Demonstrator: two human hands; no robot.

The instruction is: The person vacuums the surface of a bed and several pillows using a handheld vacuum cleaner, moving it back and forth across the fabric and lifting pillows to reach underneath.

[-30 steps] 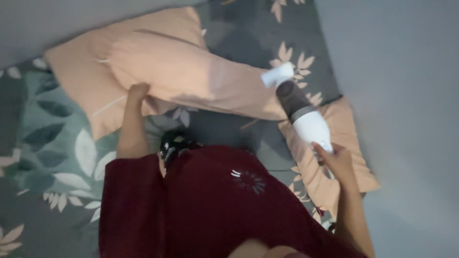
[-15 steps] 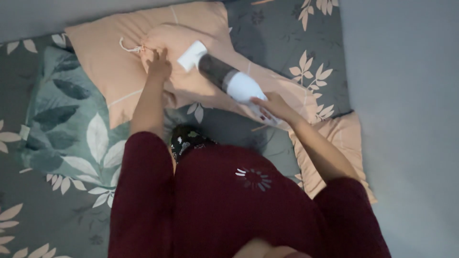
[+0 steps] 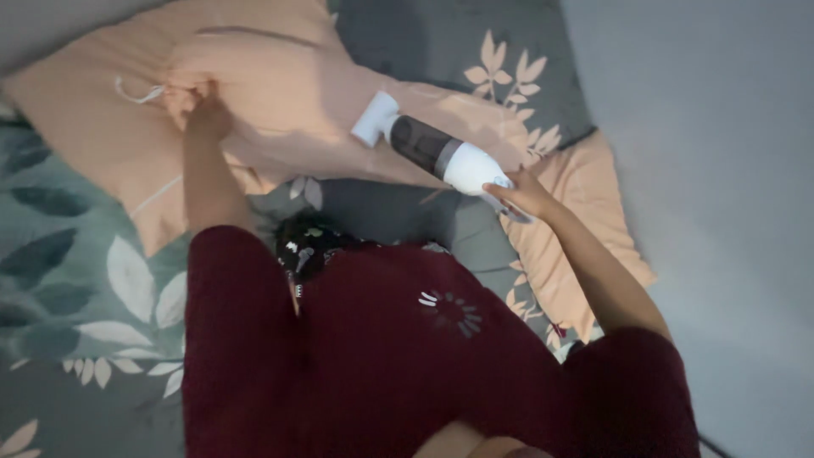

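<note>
My right hand (image 3: 524, 194) grips the handle of a small white and dark handheld vacuum (image 3: 432, 148), whose nozzle rests on a long peach bolster (image 3: 297, 93). My left hand (image 3: 202, 108) clutches the bolster's gathered end, where a drawstring sticks out. A flat peach pillow (image 3: 93, 127) lies under the bolster at the left. Both arms wear dark red sleeves.
A second peach pillow (image 3: 585, 229) lies at the right beside the grey wall (image 3: 712, 170). A green leaf-print pillow (image 3: 76, 254) sits at the left on the grey floral bedsheet (image 3: 424, 42). My dark red garment fills the lower middle of the view.
The vacuum nozzle has slid right along the bolster, away from my left hand. The left hand stays gripped on the bolster's end. The view has shifted.
</note>
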